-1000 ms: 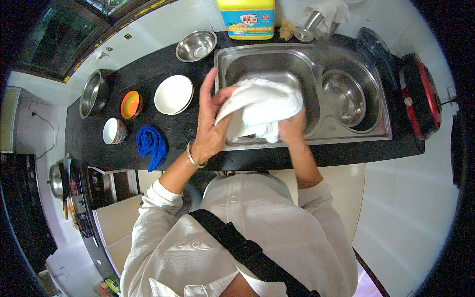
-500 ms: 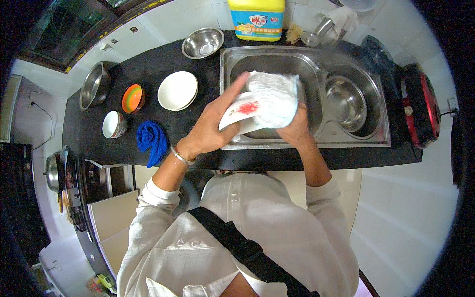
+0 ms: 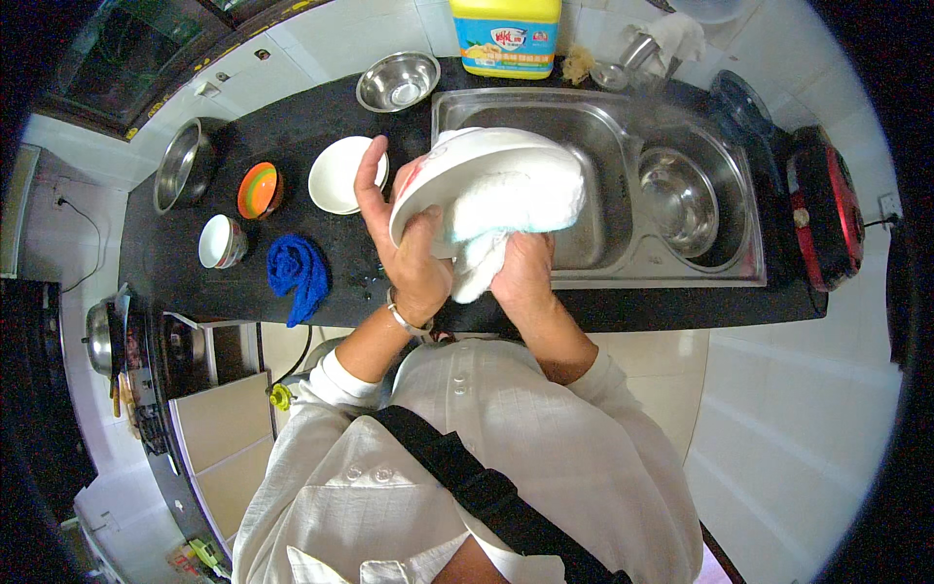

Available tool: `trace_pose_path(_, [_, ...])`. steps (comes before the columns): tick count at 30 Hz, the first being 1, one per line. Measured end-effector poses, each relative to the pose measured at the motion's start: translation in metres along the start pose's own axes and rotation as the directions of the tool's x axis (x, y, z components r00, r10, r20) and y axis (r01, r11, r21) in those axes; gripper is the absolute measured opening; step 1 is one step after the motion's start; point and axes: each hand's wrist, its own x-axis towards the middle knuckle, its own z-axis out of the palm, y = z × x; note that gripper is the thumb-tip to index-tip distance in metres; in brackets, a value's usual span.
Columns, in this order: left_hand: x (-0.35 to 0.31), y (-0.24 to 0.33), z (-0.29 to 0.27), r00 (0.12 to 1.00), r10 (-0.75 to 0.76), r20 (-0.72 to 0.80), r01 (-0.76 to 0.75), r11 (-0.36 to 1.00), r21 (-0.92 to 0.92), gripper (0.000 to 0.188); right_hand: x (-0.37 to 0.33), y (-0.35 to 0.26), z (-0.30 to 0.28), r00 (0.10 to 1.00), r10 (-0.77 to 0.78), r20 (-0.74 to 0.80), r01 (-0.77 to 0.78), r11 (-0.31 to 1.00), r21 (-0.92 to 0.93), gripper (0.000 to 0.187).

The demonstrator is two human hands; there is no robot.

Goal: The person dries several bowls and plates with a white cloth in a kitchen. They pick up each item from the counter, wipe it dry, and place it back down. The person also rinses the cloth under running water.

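A white bowl (image 3: 486, 146) with a red pattern on its outside is held tilted over the sink's left edge, its inside turned toward me. My left hand (image 3: 413, 243) grips its left rim, thumb inside and fingers behind. A white cloth (image 3: 516, 204) with a pale blue edge lies bunched against the inside of the bowl. My right hand (image 3: 523, 273) is closed on the lower part of this cloth, and a corner of it hangs down between my hands.
The double steel sink (image 3: 603, 275) holds a steel bowl (image 3: 678, 202) in its right basin. White dishes (image 3: 341, 175), a blue cloth (image 3: 298, 277), an orange bowl (image 3: 261, 191), a small white bowl (image 3: 222, 241) and steel bowls (image 3: 399, 83) stand leftward. A yellow jug (image 3: 506, 39) is behind.
The bowl has turned so that its inside faces me. My right hand has moved left and toward me with the cloth, which now shows inside the bowl.
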Motion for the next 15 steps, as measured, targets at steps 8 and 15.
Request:
trace_pose_path(8, [0.02,0.02,-0.039,0.748,-0.315,0.584,0.125,0.931,0.342,0.089,0.022,-0.079,-0.014,0.743,-0.155,0.651,0.66,0.329,-0.676,0.031])
trace_pose_path(15, [0.004,0.001,-0.038,0.899,-0.102,0.426,-0.093,0.906,0.413,0.075,0.027,-0.068,0.001,0.426,-0.029,0.904,0.903,0.072,-0.423,0.034])
